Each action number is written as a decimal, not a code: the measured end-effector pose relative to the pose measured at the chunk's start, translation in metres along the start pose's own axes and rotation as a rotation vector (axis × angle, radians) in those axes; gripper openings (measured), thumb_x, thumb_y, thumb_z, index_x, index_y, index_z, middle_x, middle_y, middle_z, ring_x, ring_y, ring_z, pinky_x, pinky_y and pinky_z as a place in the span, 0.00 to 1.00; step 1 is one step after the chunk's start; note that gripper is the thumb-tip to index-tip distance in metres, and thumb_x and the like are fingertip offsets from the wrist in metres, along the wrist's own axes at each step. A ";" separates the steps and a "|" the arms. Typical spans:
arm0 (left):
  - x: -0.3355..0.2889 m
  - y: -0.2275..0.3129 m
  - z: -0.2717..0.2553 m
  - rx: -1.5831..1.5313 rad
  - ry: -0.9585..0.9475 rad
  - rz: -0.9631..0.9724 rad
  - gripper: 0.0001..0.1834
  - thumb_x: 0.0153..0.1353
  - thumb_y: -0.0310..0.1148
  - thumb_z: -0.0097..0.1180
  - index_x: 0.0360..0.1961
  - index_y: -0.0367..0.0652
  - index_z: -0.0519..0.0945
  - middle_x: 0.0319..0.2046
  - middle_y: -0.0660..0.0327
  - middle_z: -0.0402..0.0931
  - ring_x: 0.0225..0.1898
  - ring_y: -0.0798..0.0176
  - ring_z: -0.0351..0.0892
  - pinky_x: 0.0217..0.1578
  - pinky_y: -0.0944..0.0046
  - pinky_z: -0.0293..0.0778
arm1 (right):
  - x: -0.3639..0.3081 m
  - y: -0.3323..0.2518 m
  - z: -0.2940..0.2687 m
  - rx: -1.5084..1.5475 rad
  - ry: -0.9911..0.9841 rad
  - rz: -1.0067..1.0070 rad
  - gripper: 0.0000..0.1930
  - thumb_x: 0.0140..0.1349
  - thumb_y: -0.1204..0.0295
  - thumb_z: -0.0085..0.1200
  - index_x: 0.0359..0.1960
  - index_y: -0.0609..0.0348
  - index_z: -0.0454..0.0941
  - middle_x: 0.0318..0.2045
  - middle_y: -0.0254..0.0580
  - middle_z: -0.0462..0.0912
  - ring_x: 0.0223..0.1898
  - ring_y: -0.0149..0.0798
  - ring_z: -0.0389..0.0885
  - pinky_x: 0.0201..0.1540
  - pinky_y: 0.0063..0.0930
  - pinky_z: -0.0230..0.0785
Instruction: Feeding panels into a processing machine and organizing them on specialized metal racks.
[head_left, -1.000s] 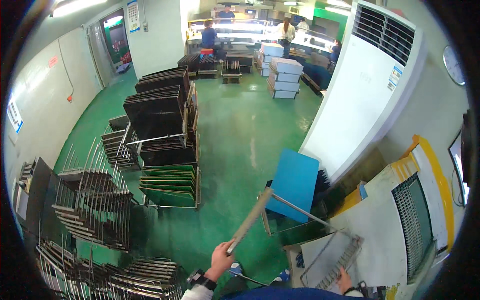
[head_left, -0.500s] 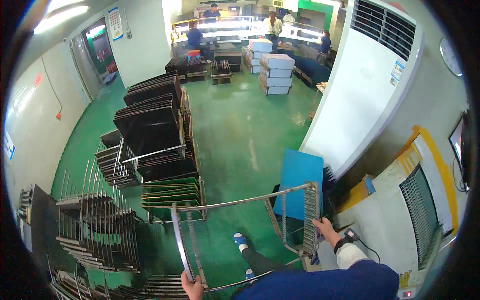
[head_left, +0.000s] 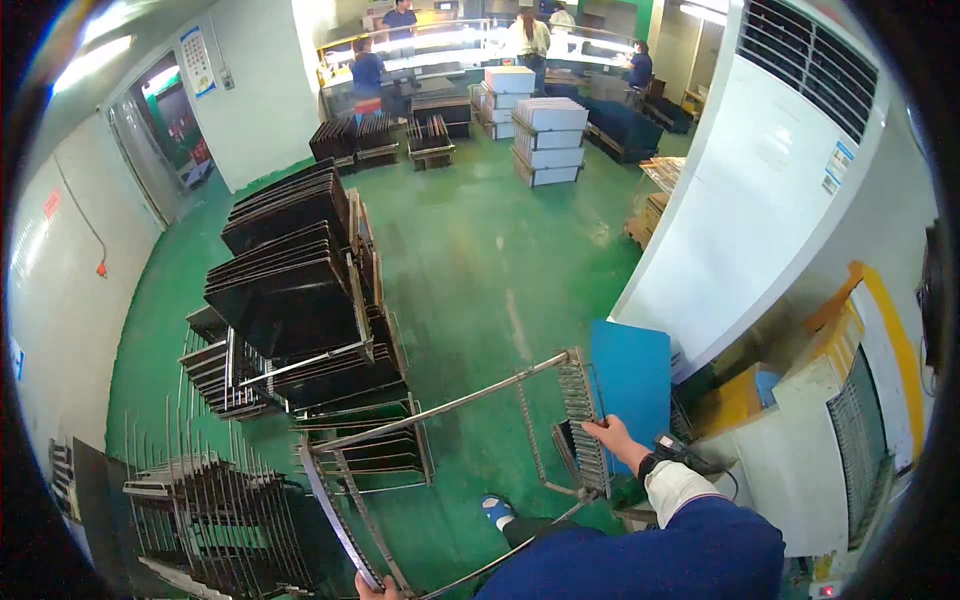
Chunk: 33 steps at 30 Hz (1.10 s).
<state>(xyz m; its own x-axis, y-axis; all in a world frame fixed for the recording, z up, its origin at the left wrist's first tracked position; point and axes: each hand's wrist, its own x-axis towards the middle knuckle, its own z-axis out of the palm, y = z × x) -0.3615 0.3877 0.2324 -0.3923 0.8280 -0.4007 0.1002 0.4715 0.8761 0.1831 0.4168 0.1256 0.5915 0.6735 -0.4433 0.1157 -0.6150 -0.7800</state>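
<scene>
An empty metal slotted rack (head_left: 580,405), an open frame with comb-like sides, is held tilted in front of me between both hands. My left hand (head_left: 378,588) grips the lower end of its left side at the bottom edge of the view; only part of that hand shows. My right hand (head_left: 612,442) is closed on the slotted right side, and a dark watch sits on that wrist. Just past the right side leans a blue board (head_left: 640,375). Behind the rack's left end stands a lower rack (head_left: 375,445) with thin panels in it.
Stacked racks of dark panels (head_left: 285,290) rise on the left. Several bare metal racks (head_left: 215,500) sit nearer. A tall white air conditioner (head_left: 745,200) and a pale machine (head_left: 780,495) line the right. White stacked boxes (head_left: 550,145) and people at a lit bench (head_left: 430,60) are farther back.
The rack has swung leftward and lower in view, its left end now over the panel rack. Both hands have gone with it, still gripping. My view has turned slightly.
</scene>
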 end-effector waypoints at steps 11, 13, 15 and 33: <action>0.022 0.037 -0.004 0.283 0.262 0.411 0.23 0.43 0.23 0.54 0.45 0.40 0.76 0.42 0.51 0.73 0.45 0.48 0.72 0.49 0.58 0.66 | 0.043 -0.051 0.067 -0.182 -0.060 -0.138 0.19 0.43 0.66 0.64 0.33 0.67 0.76 0.31 0.42 0.79 0.31 0.34 0.75 0.33 0.31 0.67; 0.015 0.042 -0.022 0.424 0.268 0.425 0.26 0.42 0.22 0.56 0.48 0.44 0.75 0.45 0.52 0.72 0.47 0.48 0.71 0.49 0.56 0.66 | 0.051 -0.050 0.073 -0.066 -0.049 -0.101 0.23 0.44 0.64 0.64 0.38 0.68 0.73 0.32 0.41 0.76 0.33 0.35 0.72 0.36 0.30 0.66; 0.004 0.044 -0.035 0.443 0.330 0.432 0.28 0.42 0.21 0.55 0.51 0.46 0.73 0.46 0.53 0.71 0.48 0.49 0.70 0.49 0.57 0.67 | 0.051 -0.079 0.077 -0.068 -0.145 -0.099 0.23 0.49 0.64 0.62 0.40 0.66 0.68 0.37 0.39 0.71 0.37 0.36 0.68 0.41 0.29 0.61; -0.006 0.020 -0.302 -0.340 0.656 0.286 0.24 0.49 0.18 0.54 0.51 0.34 0.69 0.45 0.59 0.69 0.47 0.65 0.69 0.47 0.68 0.66 | -0.222 -0.367 0.335 0.103 -0.528 -0.789 0.12 0.53 0.66 0.58 0.29 0.59 0.69 0.25 0.29 0.68 0.27 0.24 0.62 0.27 0.21 0.56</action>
<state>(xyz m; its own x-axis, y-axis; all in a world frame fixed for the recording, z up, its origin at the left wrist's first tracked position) -0.6329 0.3003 0.3332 -0.8630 0.5052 -0.0011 0.0348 0.0616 0.9975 -0.2586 0.6306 0.3625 -0.0661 0.9923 0.1051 0.2416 0.1181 -0.9632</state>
